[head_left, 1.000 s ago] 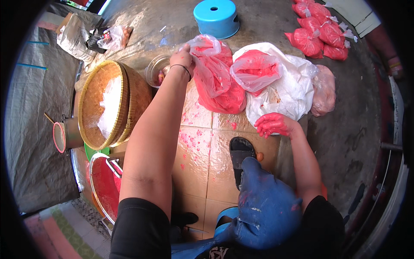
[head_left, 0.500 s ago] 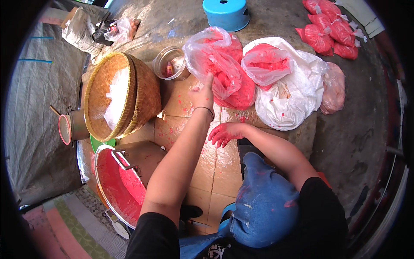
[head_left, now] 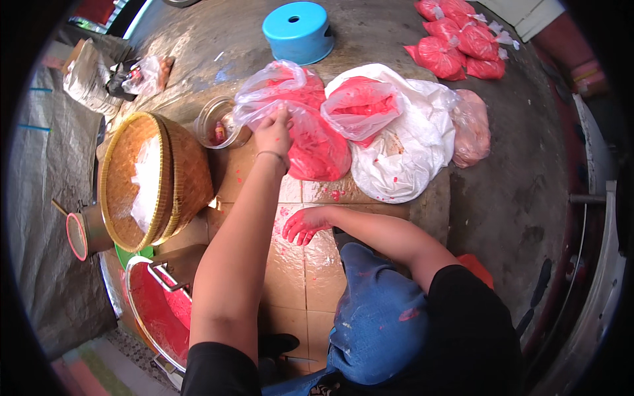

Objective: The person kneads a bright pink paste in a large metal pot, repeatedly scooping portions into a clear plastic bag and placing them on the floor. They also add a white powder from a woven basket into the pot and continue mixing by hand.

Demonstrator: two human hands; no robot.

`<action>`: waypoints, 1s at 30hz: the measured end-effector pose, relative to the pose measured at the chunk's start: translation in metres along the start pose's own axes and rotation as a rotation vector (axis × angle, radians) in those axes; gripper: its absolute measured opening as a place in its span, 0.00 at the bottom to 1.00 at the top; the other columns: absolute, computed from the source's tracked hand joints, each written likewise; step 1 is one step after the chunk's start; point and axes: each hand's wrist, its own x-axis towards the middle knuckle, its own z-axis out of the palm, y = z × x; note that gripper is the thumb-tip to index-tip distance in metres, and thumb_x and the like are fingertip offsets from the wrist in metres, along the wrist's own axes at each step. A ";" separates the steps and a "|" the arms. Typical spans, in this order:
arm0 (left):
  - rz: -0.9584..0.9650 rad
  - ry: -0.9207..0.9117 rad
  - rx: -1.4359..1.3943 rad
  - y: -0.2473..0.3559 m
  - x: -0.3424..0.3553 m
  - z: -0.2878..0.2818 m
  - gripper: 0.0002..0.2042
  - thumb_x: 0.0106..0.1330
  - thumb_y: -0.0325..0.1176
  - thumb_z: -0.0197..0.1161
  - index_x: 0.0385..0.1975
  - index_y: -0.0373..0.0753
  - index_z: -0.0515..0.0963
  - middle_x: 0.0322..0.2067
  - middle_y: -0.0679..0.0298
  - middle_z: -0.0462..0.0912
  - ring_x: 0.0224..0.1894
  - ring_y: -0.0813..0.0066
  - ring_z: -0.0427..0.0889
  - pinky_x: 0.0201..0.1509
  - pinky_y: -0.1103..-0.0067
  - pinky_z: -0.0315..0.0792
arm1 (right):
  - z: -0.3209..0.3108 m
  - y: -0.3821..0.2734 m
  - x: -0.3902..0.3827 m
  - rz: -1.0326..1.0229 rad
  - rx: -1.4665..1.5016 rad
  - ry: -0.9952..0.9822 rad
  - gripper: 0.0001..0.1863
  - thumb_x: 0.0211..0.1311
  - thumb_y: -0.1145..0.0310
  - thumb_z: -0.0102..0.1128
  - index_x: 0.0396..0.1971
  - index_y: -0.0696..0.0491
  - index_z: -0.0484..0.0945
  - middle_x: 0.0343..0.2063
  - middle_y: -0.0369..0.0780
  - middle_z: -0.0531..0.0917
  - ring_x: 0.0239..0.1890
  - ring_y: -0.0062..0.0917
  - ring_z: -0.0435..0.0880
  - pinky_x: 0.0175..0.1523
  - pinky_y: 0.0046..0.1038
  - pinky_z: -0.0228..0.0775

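My left hand [head_left: 273,137] reaches forward, its fingers curled on the near edge of a clear plastic bag [head_left: 318,146] full of red, moist-looking material. The bag lies on the tiles with its loose top folded toward the far left. My right hand [head_left: 308,223], stained red, hovers over the tiles nearer to me. It holds nothing; its fingers hang down, slightly apart. Right of the bag, a second open plastic bag [head_left: 363,109] of the same red material rests on a white sack [head_left: 403,170].
Wicker baskets [head_left: 193,168] holding white plastic stand at left, beside a clear tub [head_left: 228,113]. Nearer is a large red-smeared pot [head_left: 146,297]. A blue stool [head_left: 297,41] stands at the back; several tied red bags [head_left: 441,58] lie far right. Reddish tiles [head_left: 284,277] carry red scraps.
The view has swung, so everything sits further left. My left fingers have curled over the bag's edge, and its plastic lies flatter. My right hand still hangs with nothing in it.
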 end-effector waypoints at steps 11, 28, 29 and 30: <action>0.110 0.096 -0.041 -0.083 -0.033 -0.075 0.23 0.62 0.58 0.50 0.39 0.42 0.69 0.35 0.69 0.69 0.40 0.78 0.69 0.45 0.78 0.61 | -0.002 0.021 0.029 -0.024 0.056 0.059 0.15 0.53 0.69 0.57 0.41 0.58 0.71 0.35 0.46 0.77 0.28 0.36 0.79 0.33 0.37 0.75; 0.470 0.350 0.632 -0.030 -0.325 -0.226 0.22 0.70 0.51 0.35 0.41 0.42 0.72 0.36 0.58 0.75 0.41 0.65 0.69 0.57 0.66 0.55 | 0.075 -0.045 -0.003 -0.055 -0.323 -0.001 0.17 0.50 0.67 0.60 0.41 0.55 0.74 0.38 0.44 0.78 0.31 0.36 0.80 0.32 0.34 0.76; 0.451 0.358 0.599 -0.031 -0.341 -0.237 0.22 0.70 0.51 0.35 0.42 0.42 0.72 0.36 0.57 0.75 0.41 0.64 0.69 0.58 0.66 0.55 | 0.091 -0.059 -0.001 -0.036 -0.395 -0.037 0.17 0.50 0.67 0.60 0.41 0.55 0.74 0.37 0.44 0.78 0.31 0.36 0.80 0.33 0.34 0.76; 0.425 0.382 0.579 -0.032 -0.357 -0.249 0.22 0.70 0.51 0.35 0.43 0.42 0.71 0.37 0.57 0.75 0.41 0.64 0.69 0.58 0.66 0.55 | 0.109 -0.073 0.002 -0.026 -0.445 -0.121 0.14 0.52 0.66 0.59 0.39 0.53 0.75 0.36 0.41 0.79 0.31 0.34 0.80 0.34 0.33 0.76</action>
